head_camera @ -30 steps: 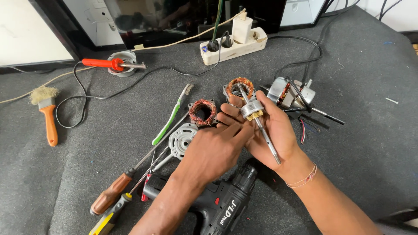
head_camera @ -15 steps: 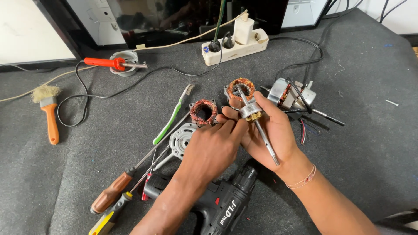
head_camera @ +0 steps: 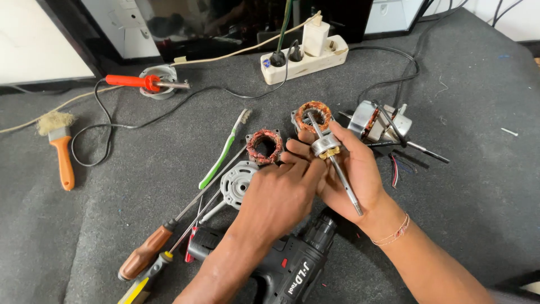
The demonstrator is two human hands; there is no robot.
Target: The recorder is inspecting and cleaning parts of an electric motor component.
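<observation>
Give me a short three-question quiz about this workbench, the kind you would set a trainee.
1. True or false: the right hand holds the motor shaft off the table.
2. What lies nearest the paintbrush? A. the toothbrush B. the black cable C. the power strip
3. Fill in: the red soldering iron rests on a round ____ stand.

Key
1. True; the left hand touches its fingers to the shaft's collar too.
2. B, the black cable; the toothbrush and power strip lie further off.
3. Metal, or grey: the stand.
</observation>
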